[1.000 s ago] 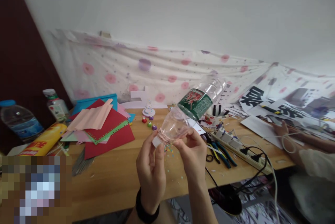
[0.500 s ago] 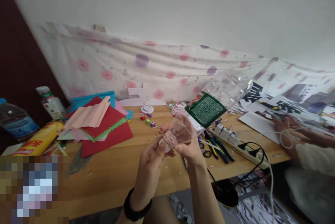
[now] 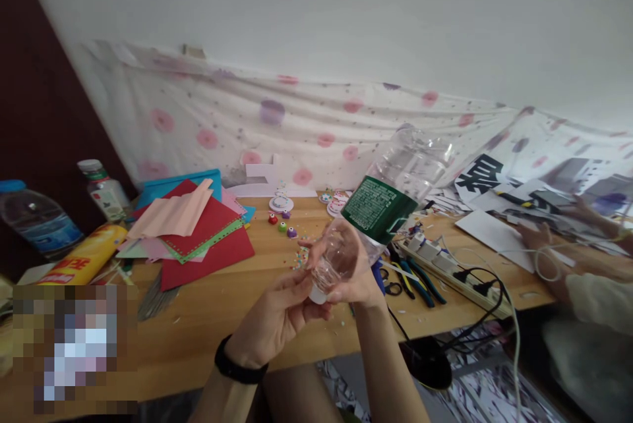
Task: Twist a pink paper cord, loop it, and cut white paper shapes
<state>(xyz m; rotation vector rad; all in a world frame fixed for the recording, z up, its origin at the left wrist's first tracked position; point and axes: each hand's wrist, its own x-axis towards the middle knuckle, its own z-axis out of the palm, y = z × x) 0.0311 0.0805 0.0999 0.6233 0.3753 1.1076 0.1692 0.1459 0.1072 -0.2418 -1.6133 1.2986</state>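
A large clear plastic bottle (image 3: 408, 159) with a green label (image 3: 380, 209) slants over the table, its neck end down and toward me. My right hand (image 3: 353, 284) is wrapped round the clear neck end from the right. My left hand (image 3: 291, 304) closes its fingers at the same end, beside the whitish cap (image 3: 318, 294). The left wrist wears a black band (image 3: 241, 362). Some left fingertips are hidden behind the neck. Tiny coloured beads (image 3: 301, 257) lie scattered on the wood just beyond my left hand.
Coloured paper sheets (image 3: 232, 255), a yellow packet (image 3: 86, 255) and bottles stand left. Small eyed figures (image 3: 281, 227) sit behind. Right are scissors (image 3: 393, 286), pliers (image 3: 428, 288) and a power strip (image 3: 457, 275) with cables. Another person's hand (image 3: 537, 245) works among papers at far right.
The bottle's upper end has swung left and tipped a little more upright. The cap end has come down toward me, and my left wrist has moved left and turned.
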